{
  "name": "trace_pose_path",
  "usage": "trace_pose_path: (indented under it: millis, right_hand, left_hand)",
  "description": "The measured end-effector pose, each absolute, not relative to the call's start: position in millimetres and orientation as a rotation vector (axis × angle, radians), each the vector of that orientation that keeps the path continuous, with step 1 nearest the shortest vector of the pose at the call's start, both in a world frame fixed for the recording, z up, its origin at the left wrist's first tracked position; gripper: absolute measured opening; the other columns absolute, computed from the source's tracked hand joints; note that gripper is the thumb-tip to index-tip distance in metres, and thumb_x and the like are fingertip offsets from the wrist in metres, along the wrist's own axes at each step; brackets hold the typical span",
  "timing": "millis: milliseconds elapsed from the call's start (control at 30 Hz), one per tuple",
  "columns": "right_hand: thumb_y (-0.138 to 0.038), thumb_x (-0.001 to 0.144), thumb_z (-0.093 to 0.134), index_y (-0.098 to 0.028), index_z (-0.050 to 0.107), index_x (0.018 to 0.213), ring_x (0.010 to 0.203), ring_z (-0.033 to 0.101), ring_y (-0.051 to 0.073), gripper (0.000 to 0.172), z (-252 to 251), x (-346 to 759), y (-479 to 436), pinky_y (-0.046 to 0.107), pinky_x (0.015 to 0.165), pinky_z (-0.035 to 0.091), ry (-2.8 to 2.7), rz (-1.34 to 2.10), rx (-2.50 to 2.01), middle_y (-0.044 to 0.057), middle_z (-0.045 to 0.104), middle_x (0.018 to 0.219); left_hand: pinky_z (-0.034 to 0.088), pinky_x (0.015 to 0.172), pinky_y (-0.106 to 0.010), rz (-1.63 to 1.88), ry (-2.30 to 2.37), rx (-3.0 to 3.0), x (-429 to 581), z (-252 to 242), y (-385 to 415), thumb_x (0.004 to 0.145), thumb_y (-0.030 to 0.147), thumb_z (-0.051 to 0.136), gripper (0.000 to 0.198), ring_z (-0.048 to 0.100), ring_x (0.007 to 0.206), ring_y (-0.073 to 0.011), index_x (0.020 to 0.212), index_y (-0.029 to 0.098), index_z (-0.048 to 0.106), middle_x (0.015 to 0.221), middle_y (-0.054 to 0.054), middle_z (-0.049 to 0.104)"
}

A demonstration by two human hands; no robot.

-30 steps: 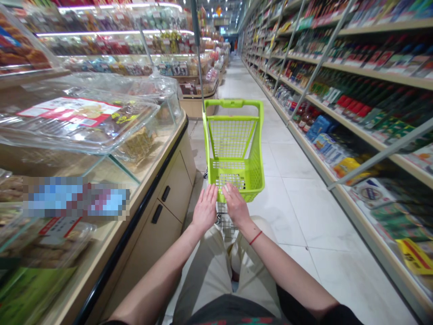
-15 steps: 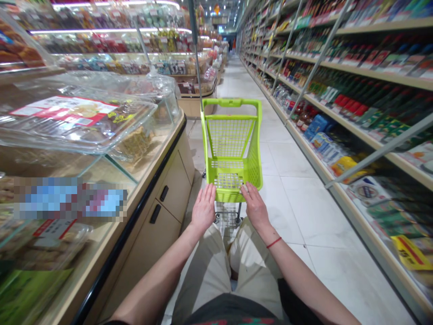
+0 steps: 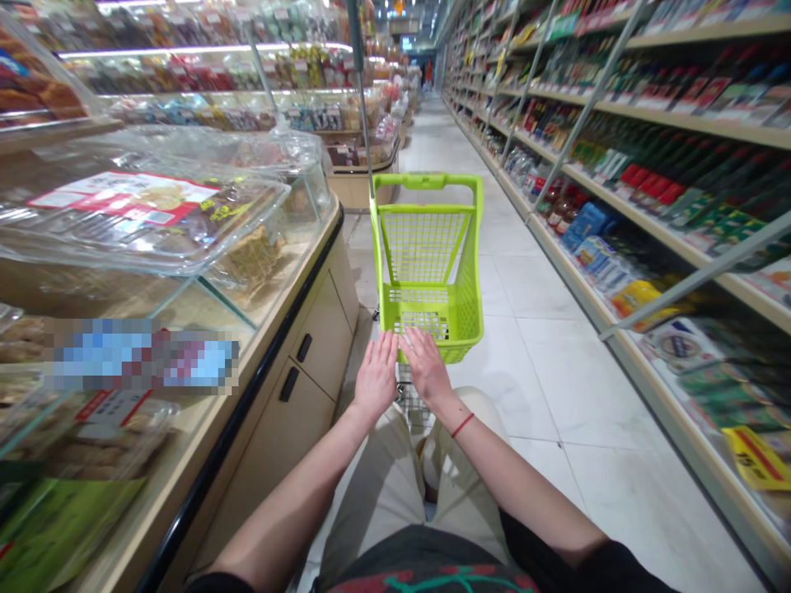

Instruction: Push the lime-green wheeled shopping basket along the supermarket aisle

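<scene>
The left hand (image 3: pixel 375 380) and right hand (image 3: pixel 426 368) lie open and flat on the near end of a lime-green plastic shopping cart (image 3: pixel 429 272) (light and stiff, it seems), standing between a display counter (image 3: pixel 321 346) and shelves (image 3: pixel 680 122); its top handle (image 3: pixel 426 181) offers the surest hold.

lime-green mesh cart (image 3: pixel 462 317), yellow price sign (image 3: pixel 757 458)
</scene>
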State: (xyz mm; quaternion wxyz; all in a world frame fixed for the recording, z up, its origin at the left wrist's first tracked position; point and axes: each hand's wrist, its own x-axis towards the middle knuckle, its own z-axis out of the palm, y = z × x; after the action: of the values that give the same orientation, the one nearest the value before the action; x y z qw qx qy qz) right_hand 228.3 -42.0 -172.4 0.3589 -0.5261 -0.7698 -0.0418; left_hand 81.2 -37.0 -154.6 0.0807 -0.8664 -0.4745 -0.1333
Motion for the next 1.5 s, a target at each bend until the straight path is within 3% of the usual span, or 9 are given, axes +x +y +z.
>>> trace_pose_path:
  millis: [333,500,767,1033,1200,1500]
  right_hand:
    - [0.008,0.083,0.032,-0.024,0.046,0.147,0.146,0.033,0.020,0.073,-180,315,-70,0.050,0.118,0.037,-1.854,-0.232,-1.433,0.010,0.046,0.152]
    - [0.005,0.087,0.033,-0.021,0.047,0.146,0.147,0.030,0.021,0.066,-182,307,-69,0.051,0.118,0.037,-1.771,-0.262,-1.484,0.012,0.044,0.153]
    - [-0.001,0.091,0.038,-0.015,0.055,0.138,0.146,0.032,0.023,0.052,-166,226,-44,0.051,0.119,0.034,-1.975,-0.103,-1.413,0.016,0.050,0.148]
    - [0.005,0.085,0.039,-0.018,0.055,0.140,0.144,0.036,0.020,0.061,-168,264,-54,0.047,0.119,0.036,-2.003,-0.116,-1.368,0.013,0.050,0.148]
    - [0.009,0.083,0.034,-0.022,0.051,0.143,0.144,0.037,0.020,0.070,-176,314,-68,0.049,0.118,0.038,-1.897,-0.211,-1.421,0.011,0.050,0.149]
    - [0.004,0.087,0.034,-0.020,0.050,0.144,0.147,0.031,0.021,0.064,-180,292,-65,0.052,0.118,0.037,-1.767,-0.238,-1.464,0.013,0.047,0.151]
  left_hand:
    - [0.019,0.125,-0.045,-0.415,-1.411,-2.598,80,-155,-36,0.075,0.005,0.043,0.082,0.017,0.152,-0.0259,0.154,0.003,0.019,0.161,-0.017,0.027]
    - [0.019,0.124,-0.046,-0.469,-1.391,-2.619,81,-156,-36,0.073,0.004,0.044,0.088,0.016,0.152,-0.0255,0.156,0.006,0.014,0.161,-0.016,0.026]
    - [0.020,0.124,-0.046,-0.436,-1.405,-2.631,82,-155,-37,0.075,0.005,0.043,0.082,0.015,0.152,-0.0256,0.154,0.005,0.021,0.161,-0.017,0.027]
    - [0.021,0.124,-0.046,-0.484,-1.401,-2.607,78,-157,-37,0.076,0.006,0.043,0.086,0.015,0.152,-0.0249,0.156,0.005,0.012,0.161,-0.017,0.026]
    - [0.020,0.125,-0.043,-0.472,-1.400,-2.595,78,-157,-36,0.076,0.004,0.042,0.082,0.015,0.152,-0.0245,0.155,0.003,0.018,0.161,-0.017,0.028]
    - [0.022,0.124,-0.044,-0.512,-1.390,-2.625,78,-156,-37,0.072,0.003,0.043,0.087,0.015,0.152,-0.0252,0.155,0.005,0.017,0.161,-0.017,0.028]
